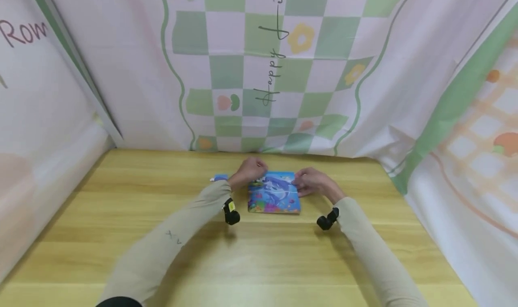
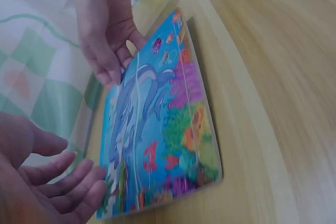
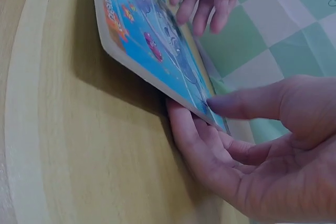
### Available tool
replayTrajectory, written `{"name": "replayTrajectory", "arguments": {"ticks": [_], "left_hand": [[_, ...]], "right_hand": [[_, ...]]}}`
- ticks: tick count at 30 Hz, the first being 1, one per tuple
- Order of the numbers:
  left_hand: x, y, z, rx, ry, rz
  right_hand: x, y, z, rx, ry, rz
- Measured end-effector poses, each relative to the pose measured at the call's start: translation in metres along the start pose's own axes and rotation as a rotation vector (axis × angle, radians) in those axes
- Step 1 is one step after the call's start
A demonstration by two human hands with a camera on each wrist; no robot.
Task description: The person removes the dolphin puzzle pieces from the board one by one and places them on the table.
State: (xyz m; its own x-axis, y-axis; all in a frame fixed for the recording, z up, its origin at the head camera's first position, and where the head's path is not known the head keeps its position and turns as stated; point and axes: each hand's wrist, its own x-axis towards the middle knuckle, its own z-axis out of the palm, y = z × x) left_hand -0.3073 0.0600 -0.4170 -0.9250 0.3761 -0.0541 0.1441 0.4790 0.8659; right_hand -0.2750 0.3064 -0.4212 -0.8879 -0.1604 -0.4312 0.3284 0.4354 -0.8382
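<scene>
A flat, thin-edged picture board [image 1: 275,201] with a dolphin and a colourful undersea scene lies near the back of the table. Pale, shiny lines run across its face. My right hand [image 1: 314,182] pinches its right edge; in the right wrist view the thumb [image 3: 247,103] is on top and fingers are tucked underneath. That edge is tipped up, with a shadow below it. My left hand [image 1: 247,171] is at the board's upper left corner, its fingers [image 2: 68,187] loosely bent and holding nothing.
A small blue item [image 1: 221,177] with a white end lies left of the board, partly behind the left wrist. The wooden table [image 1: 259,262] meets a checked cloth [image 1: 226,73] at the back, and more cloth hangs on both sides.
</scene>
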Motion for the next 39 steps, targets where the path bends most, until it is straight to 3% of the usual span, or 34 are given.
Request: {"name": "replayTrajectory", "arguments": {"ticks": [7,18,25,31,35,39], "left_hand": [[-0.001,0.009,0.015,-0.007,-0.024,-0.066],[0.010,0.022,0.028,-0.079,0.003,-0.209],[0.011,0.019,0.031,-0.141,-0.003,-0.171],[0.011,0.012,0.035,-0.204,-0.061,-0.107],[0.010,0.008,0.037,-0.207,-0.078,-0.117],[0.010,0.007,0.042,-0.190,-0.106,-0.088]], "right_hand": [[-0.003,0.001,0.002,0.040,-0.012,-0.020],[-0.003,-0.007,0.013,-0.091,0.020,-0.007],[-0.003,-0.006,0.014,-0.123,0.046,-0.004],[-0.004,-0.006,0.013,-0.128,0.062,-0.002],[-0.003,-0.006,0.016,-0.118,0.047,0.004],[-0.003,-0.005,0.017,-0.118,0.051,0.015]]}}
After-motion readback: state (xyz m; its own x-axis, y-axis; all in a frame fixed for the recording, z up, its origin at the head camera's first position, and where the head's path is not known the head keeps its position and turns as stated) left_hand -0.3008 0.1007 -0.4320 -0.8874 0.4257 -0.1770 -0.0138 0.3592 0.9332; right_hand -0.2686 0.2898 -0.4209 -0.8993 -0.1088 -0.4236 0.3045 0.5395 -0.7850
